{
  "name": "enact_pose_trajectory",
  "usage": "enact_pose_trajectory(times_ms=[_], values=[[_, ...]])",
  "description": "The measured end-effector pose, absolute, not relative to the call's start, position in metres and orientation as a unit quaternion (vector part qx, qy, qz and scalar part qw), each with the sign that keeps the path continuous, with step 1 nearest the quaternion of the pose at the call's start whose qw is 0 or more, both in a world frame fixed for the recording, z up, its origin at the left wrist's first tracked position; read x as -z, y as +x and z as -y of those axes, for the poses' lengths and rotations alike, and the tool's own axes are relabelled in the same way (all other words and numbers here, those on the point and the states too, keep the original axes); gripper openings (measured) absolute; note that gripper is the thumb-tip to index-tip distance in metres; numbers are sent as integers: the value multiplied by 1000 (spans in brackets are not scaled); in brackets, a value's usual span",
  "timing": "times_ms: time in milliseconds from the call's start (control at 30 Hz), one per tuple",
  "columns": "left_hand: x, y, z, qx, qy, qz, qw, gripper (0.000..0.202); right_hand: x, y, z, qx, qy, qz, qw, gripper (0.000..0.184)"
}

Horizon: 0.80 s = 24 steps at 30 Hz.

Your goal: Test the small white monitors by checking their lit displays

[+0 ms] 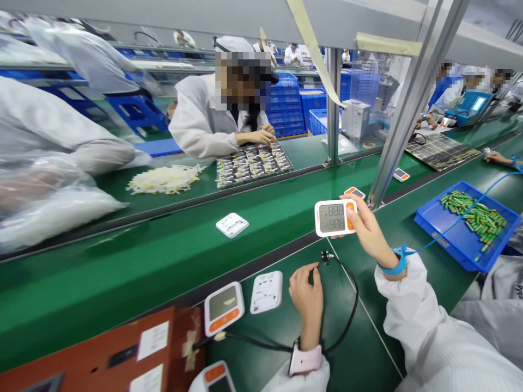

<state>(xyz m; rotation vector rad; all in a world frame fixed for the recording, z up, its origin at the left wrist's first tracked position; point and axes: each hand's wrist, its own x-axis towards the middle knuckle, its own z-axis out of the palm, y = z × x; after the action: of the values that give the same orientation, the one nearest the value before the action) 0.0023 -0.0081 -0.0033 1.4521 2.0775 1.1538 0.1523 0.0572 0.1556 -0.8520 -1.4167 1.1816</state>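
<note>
Partly cropped: lower device; right hand covers monitor edge.

left hand: low, palm down, fingers curled, fingertips pinched together | right hand: raised, arm stretched forward, fingers closed in a grip, thumb in front | both sleeves white

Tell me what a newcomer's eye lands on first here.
Likely the white-and-orange device with its display lit, held up in the right hand at centre. Below it, the left hand rests on the green table by a black cable plug. At right sits a blue tray of green batteries.
</note>
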Motion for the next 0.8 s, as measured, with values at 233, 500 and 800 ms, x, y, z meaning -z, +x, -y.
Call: enact_pose_trajectory(times_ms=[233, 500, 800], values=[[2, 3, 8, -403, 510, -739, 177, 25, -153, 154, -60, -503, -359, 589, 521, 38], [6, -1, 5, -390, 518, -743, 167, 27, -153, 170, -65, -513, -364, 561, 539, 43], [2, 1, 4, -400, 517, -738, 170, 25, -98, 360, -72, -105, -681, 413, 596, 55]])
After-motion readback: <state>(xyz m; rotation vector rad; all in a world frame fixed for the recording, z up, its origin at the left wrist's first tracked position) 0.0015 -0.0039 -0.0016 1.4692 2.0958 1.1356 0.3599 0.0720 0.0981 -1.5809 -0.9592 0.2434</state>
